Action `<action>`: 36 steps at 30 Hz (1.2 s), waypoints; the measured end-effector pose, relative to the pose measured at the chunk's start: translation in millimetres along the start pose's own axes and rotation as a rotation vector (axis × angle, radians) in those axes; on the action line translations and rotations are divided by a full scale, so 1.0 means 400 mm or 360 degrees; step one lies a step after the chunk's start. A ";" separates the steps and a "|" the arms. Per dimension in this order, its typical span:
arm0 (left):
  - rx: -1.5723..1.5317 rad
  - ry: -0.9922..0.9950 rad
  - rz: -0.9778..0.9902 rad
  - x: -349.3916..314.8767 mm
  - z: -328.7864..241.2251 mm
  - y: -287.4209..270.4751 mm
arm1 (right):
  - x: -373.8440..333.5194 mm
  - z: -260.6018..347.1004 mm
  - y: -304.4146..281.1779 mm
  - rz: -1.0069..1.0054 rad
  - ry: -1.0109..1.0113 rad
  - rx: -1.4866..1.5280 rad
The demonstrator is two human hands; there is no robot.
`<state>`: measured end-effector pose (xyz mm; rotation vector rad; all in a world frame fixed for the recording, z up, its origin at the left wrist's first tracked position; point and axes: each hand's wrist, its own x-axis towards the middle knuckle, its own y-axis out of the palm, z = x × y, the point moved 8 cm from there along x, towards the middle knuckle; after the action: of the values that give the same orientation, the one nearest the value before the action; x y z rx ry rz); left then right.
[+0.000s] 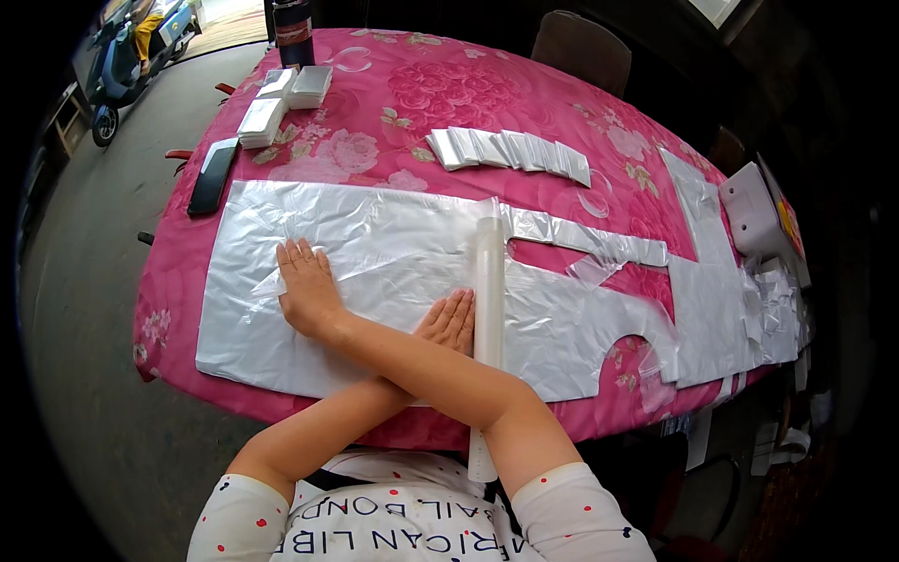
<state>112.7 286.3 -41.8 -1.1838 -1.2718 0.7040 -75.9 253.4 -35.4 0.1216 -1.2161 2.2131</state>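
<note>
The step in hand is judged to be the smoothing and steadying of a white plastic bag (403, 290), which is laid flat on a pink floral tablecloth (328, 155) and is crossed by a translucent tube (489, 309). The forearms are found crossed, the right forearm (421, 361) passing over the left forearm (323, 431). The right hand (309, 290) is laid palm down on the left part of the bag, fingers extended and nearly together, with nothing seen to be gripped. The left hand (448, 323) is likewise laid flat near the middle of the bag, fingers extended, just beside the tube; whether the tube is touched by the fingertips cannot be told. Both hands are thus placed on the bag's upper surface, to the left of the tube, while the handle end, with its curved cut-out (629, 375), is spread to the right of it. Creases are noted under and around both hands. For the next move, it is judged that the crossed arms would need to be freed without the film being dragged, and that the tube, by which the bag appears to be weighted, would need to be kept straight across it.
</note>
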 end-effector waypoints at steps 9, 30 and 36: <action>-0.1406 -0.0513 -0.0446 0.022 0.141 -0.111 | -0.152 0.107 -0.325 0.0299 -0.0279 0.0573; -0.3000 -0.1606 -0.0162 0.063 0.285 -0.023 | -0.371 -0.156 -0.431 0.0576 -0.0455 -0.0337; -0.2594 -0.1700 -0.0465 -0.263 0.439 -0.184 | -0.240 0.146 -0.256 0.0867 -0.0894 0.0543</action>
<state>-92.9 215.6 -29.1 -1.8016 -3.1253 -0.1962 46.5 203.4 39.6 0.6546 -1.2361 2.9867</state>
